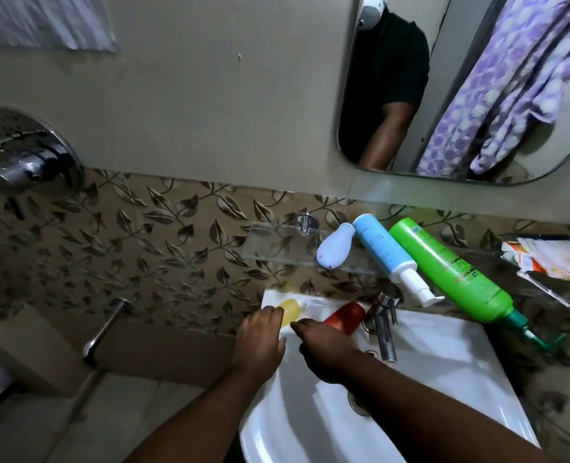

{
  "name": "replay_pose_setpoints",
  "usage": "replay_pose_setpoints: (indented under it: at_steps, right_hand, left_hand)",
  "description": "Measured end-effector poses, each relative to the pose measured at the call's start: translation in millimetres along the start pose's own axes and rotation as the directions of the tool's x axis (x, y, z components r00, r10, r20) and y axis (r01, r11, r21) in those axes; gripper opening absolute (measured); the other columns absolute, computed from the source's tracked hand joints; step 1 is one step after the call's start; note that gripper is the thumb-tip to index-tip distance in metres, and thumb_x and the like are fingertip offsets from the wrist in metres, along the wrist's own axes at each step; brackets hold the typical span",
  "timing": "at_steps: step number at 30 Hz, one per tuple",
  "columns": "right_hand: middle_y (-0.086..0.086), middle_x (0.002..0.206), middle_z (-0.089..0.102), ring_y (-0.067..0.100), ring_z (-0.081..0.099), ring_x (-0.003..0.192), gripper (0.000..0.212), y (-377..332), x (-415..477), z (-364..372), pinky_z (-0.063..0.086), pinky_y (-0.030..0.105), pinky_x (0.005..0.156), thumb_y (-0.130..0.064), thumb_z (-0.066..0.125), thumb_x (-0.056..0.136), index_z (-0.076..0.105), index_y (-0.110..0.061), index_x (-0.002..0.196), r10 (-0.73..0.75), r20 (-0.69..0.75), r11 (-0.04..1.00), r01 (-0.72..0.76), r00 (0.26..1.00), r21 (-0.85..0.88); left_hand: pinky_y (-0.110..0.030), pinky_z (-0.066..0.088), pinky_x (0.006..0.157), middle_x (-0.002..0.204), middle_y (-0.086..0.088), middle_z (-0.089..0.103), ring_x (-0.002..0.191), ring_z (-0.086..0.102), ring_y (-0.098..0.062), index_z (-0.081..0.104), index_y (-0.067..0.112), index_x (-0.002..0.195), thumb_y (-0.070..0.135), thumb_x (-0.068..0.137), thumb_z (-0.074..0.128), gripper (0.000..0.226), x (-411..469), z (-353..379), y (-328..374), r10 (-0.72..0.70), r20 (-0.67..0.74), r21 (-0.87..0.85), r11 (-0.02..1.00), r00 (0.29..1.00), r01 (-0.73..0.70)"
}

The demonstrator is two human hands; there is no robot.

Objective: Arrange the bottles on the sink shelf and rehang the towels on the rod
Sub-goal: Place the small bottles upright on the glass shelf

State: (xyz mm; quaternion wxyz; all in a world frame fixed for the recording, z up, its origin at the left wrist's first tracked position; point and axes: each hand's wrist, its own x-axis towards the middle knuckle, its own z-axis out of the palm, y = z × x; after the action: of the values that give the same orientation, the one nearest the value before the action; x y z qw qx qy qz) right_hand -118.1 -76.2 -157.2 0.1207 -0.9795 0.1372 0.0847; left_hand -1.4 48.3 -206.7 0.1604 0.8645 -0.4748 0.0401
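- Head view: left hand grips yellow bottle at the sink's back-left corner.
- Right hand holds red bottle on the sink's back rim.
- Green bottle, blue bottle, white bottle — lying on glass shelf above the sink.

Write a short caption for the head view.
Left hand at the yellow bottle, right hand at the red bottle, on the sink.

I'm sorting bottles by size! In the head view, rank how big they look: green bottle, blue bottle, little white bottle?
1. green bottle
2. blue bottle
3. little white bottle
They lie side by side, similarly near.
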Motion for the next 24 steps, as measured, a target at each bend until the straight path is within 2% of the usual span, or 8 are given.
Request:
replay_pose_setpoints:
  at_steps: [2,5,9,12,13,18,22,24]
  right_hand:
    - [0.01,0.123,0.06,0.032,0.06,0.113,0.029,5,0,9,0.05,0.038,0.088,-0.016,0.051,0.098,0.053,-0.012,0.126,-0.003,-0.015,1.0,0.003,1.0,-0.003]
    - [0.009,0.13,0.061,0.031,0.059,0.119,0.037,10,1,14,0.049,0.041,0.098,-0.017,0.051,0.097,0.054,-0.014,0.134,-0.015,-0.057,1.0,0.016,0.998,0.015]
    - [0.008,0.143,0.057,0.029,0.055,0.128,0.046,13,-1,7,0.045,0.035,0.104,-0.018,0.052,0.099,0.049,-0.015,0.146,-0.016,-0.086,0.999,0.02,0.996,0.04]
    - [0.005,0.146,0.055,0.025,0.053,0.131,0.049,14,-3,4,0.042,0.032,0.105,-0.021,0.053,0.1,0.048,-0.018,0.148,-0.009,-0.107,0.998,0.017,0.994,0.068]
    - [0.003,0.146,0.055,0.024,0.053,0.132,0.049,14,-3,4,0.042,0.031,0.105,-0.021,0.053,0.099,0.048,-0.02,0.148,-0.003,-0.113,0.997,0.011,0.994,0.073]
    - [0.001,0.139,0.059,0.023,0.057,0.125,0.049,11,-9,4,0.047,0.034,0.097,-0.021,0.053,0.096,0.05,-0.023,0.144,0.011,-0.146,0.996,0.002,0.989,0.089]
    - [0.0,0.134,0.061,0.023,0.058,0.12,0.046,9,-16,5,0.05,0.036,0.092,-0.024,0.053,0.097,0.051,-0.025,0.143,0.01,-0.161,0.995,0.005,0.987,0.096]
    - [-0.001,0.134,0.061,0.022,0.058,0.12,0.046,8,-20,5,0.051,0.036,0.092,-0.027,0.054,0.097,0.05,-0.024,0.143,0.014,-0.157,0.996,0.001,0.987,0.094]
  left_hand:
    - [-0.037,0.056,0.075,0.109,0.001,0.069,0.094,0.07,-0.023,0.059,0.022,0.116,0.039,0.056,0.092,0.07,9,11,-4,-0.049,0.047,0.048,0.998,0.998,0.046]
    - [-0.04,0.052,0.081,0.117,0.0,0.067,0.103,0.067,-0.025,0.063,0.022,0.121,0.041,0.067,0.088,0.063,19,24,-9,-0.059,0.079,0.068,0.996,0.995,0.054]
    - [-0.038,0.053,0.076,0.102,0.0,0.068,0.09,0.068,-0.024,0.069,0.02,0.115,0.044,0.057,0.095,0.068,29,35,-8,-0.065,0.116,0.146,0.988,0.991,0.048]
    - [-0.04,0.042,0.095,0.124,-0.003,0.061,0.115,0.059,-0.028,0.054,0.021,0.138,0.042,0.085,0.076,0.061,34,40,-5,-0.087,0.121,0.128,0.989,0.989,0.071]
    - [-0.041,0.04,0.097,0.127,-0.003,0.059,0.118,0.057,-0.028,0.051,0.021,0.139,0.041,0.09,0.071,0.057,35,42,-5,-0.096,0.111,0.13,0.988,0.989,0.082]
    - [-0.041,0.045,0.082,0.099,-0.004,0.067,0.093,0.063,-0.028,0.063,0.02,0.114,0.037,0.073,0.086,0.05,38,43,-1,-0.159,0.143,0.145,0.98,0.977,0.138]
    - [-0.04,0.042,0.086,0.104,-0.004,0.066,0.099,0.062,-0.029,0.056,0.02,0.119,0.019,0.085,0.068,0.036,39,43,-1,-0.157,0.133,0.158,0.978,0.979,0.135]
    - [-0.039,0.044,0.082,0.096,-0.004,0.068,0.091,0.065,-0.029,0.059,0.019,0.109,0.006,0.079,0.063,0.033,37,40,2,-0.151,0.133,0.164,0.978,0.98,0.128]
